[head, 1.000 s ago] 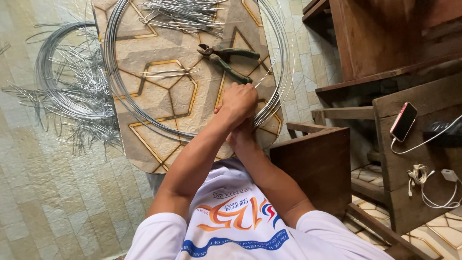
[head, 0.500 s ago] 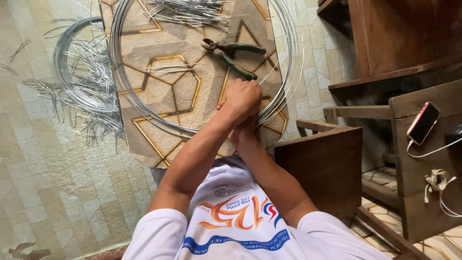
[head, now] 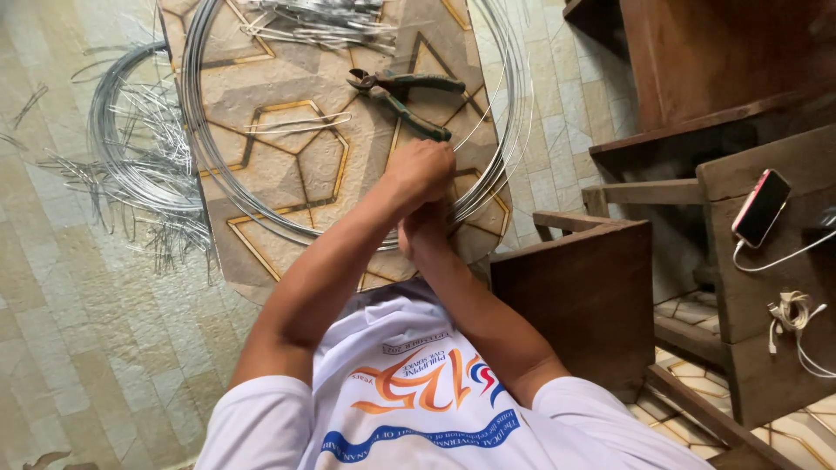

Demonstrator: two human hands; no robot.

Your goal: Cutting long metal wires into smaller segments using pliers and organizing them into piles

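Bare board (head: 287, 165) lies open inside the wire coil (head: 196, 148), left of the hands. Far ahead, green-handled pliers (head: 409, 96) and cut wire pieces (head: 318, 19) block the way. A wooden stool (head: 579, 287) crowds the right.

A home turned makeshift wire workshop: patterned floor tiles (head: 70, 348), dark wooden furniture (head: 583, 296) and a phone (head: 760, 207) charging on a wooden ledge. A patterned worktop (head: 287, 165) carries a wire coil (head: 202, 148), green-handled pliers (head: 405, 96) and cut wire pieces (head: 322, 17); more tangled wire (head: 131, 157) lies on the floor.
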